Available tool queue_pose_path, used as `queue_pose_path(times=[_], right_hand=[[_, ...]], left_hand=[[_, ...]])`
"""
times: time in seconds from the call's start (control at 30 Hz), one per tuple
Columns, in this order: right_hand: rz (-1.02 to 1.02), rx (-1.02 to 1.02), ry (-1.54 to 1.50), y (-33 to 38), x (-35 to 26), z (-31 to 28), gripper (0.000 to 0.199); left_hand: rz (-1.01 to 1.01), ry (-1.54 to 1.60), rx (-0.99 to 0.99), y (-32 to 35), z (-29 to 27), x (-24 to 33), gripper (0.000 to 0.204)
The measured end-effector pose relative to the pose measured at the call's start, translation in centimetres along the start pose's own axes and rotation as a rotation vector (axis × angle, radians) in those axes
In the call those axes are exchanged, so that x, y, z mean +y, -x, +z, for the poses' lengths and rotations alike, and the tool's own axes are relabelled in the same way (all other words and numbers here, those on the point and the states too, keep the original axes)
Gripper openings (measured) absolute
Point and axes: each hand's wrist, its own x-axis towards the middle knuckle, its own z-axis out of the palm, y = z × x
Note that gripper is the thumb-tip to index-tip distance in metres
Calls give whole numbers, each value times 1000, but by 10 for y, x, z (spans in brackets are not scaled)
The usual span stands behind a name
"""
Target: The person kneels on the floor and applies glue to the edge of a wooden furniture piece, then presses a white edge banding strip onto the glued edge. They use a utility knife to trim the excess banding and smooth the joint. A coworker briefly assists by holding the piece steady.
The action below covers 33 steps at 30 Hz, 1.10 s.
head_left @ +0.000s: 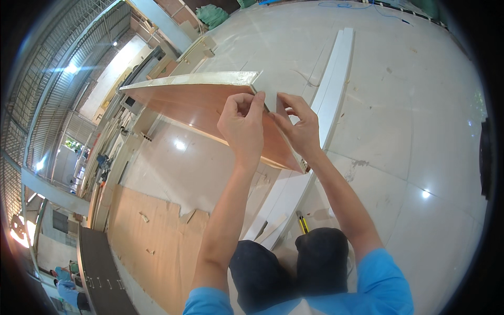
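A wood-coloured panel (184, 102) with a pale, whitish long edge stands tilted on the floor in front of me. At its near short edge, where a thin dark line runs, my left hand (242, 118) is closed in a pinch, thumb against forefinger. My right hand (300, 126) is closed beside it on the right, fingers curled and thumb at the same edge. Whatever thin piece lies between the fingertips is too small to tell. Below the panel, long white boards (333, 89) lie side by side on the floor.
A yellow and black utility knife (303, 224) lies by my knees. Brown sheet material (152, 231) with torn edges covers the floor at left. A dark cabinet front (102, 273) and a person in blue (67, 291) are at the far left. A blue hose (344, 5) lies at the back.
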Motion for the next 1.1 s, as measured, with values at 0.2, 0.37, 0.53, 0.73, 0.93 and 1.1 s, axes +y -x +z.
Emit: queue_pose_path(times=[0.2,0.37,0.53,0.73,0.93,1.1], right_hand=[[-1,-1,-2,0,1,0,50],[-8,-8,9,0,1,1,51],[-8,8,17,1,2,3,50],[-15,25,10,1,4,6,50],[-40,29,28,0,5,6,49],[-32,20,21,-1,5,6,50]], left_hand=[[-10,16,8,-2,1,-2,21],[42,5,1,0,0,-4,21],[44,79,-9,-2,0,-8,18],[31,81,-10,-2,0,-8,17],[74,100,-1,-3,2,-10,16],[86,71,3,-3,2,-10,16]])
